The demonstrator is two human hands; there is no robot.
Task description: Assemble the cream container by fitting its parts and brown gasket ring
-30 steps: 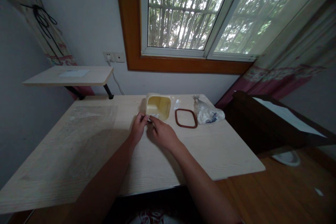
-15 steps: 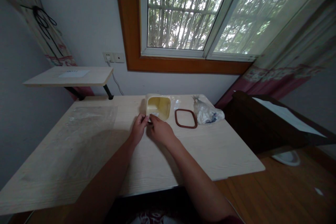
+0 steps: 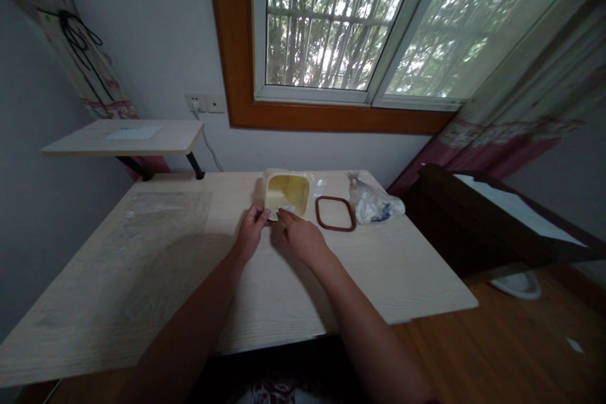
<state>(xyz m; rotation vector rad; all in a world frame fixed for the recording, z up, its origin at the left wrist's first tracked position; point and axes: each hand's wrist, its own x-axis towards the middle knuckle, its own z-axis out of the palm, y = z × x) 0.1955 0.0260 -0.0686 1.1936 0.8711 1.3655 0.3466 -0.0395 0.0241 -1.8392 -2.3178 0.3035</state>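
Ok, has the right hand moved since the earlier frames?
Yes: the right hand has shifted rightward, toward the brown rubber seal ring, which stays put on the table, and away from the left hand.

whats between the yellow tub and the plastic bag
In the head view, a brown seal ring lies on the table between the yellow tub and the plastic bag.
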